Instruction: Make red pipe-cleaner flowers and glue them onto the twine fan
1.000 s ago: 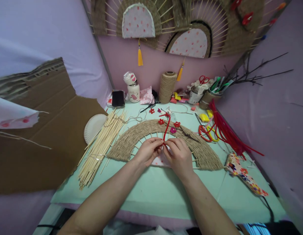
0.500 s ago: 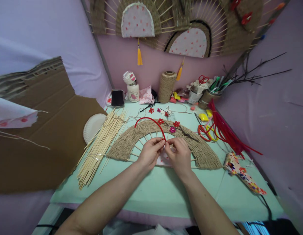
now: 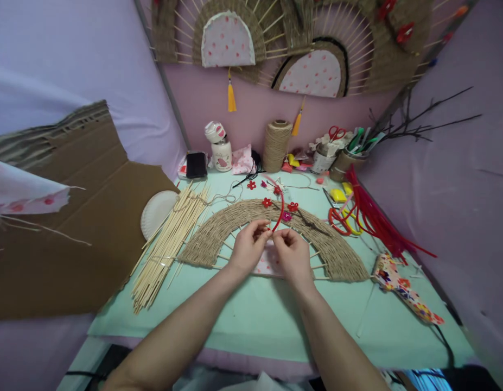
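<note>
A red pipe cleaner [image 3: 281, 209] is pinched near one end between both my hands, its loose length curving upward and blurred at the tip. My left hand [image 3: 250, 243] grips it with thumb and fingers closed. Right beside it, my right hand [image 3: 291, 251] pinches the same end. Under my hands lies a fan-shaped piece woven of twine [image 3: 210, 239] over thin sticks, with a dotted cloth half-circle [image 3: 267, 265] at its centre. Red flowers [image 3: 292, 206], a magenta flower [image 3: 287, 216] and a dark twig [image 3: 312, 222] rest on its upper part.
A bundle of thin sticks [image 3: 165, 250] and cardboard [image 3: 92, 233] lie left. To the right are red pipe cleaners [image 3: 369, 212], scissors [image 3: 339, 221] and a flower-patterned glue gun [image 3: 406, 288] with a cord. A twine spool [image 3: 277, 146] stands behind; finished fans [image 3: 229, 41] hang above.
The pipe cleaner's free length has swung from the left to upright and rightward. Both hands have shifted slightly, still pinching its end.
</note>
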The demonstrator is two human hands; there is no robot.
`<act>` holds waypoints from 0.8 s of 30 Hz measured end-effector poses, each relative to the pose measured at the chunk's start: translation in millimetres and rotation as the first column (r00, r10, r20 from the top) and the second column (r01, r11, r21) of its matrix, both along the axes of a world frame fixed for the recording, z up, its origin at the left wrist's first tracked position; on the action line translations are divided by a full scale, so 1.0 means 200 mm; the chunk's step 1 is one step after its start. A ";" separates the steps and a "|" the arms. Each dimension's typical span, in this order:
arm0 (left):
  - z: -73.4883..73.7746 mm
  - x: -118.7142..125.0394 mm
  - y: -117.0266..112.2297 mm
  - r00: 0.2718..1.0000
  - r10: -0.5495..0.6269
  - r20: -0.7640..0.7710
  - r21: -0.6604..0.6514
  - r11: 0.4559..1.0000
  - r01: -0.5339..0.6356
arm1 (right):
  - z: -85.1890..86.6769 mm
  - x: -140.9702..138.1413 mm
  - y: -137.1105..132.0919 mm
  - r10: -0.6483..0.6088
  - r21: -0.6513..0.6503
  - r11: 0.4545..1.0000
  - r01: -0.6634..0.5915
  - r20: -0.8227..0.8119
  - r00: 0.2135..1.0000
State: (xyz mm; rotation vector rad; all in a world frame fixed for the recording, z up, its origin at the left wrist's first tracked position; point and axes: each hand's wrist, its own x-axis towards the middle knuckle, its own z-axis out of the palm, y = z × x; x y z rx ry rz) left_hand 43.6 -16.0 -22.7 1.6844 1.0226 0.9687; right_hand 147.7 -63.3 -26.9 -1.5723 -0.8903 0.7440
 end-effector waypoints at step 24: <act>0.02 -0.09 0.08 0.970 -0.201 -0.136 -0.063 0.979 0.195 | -0.05 0.04 -0.05 0.109 0.045 0.985 -0.166 0.586 0.803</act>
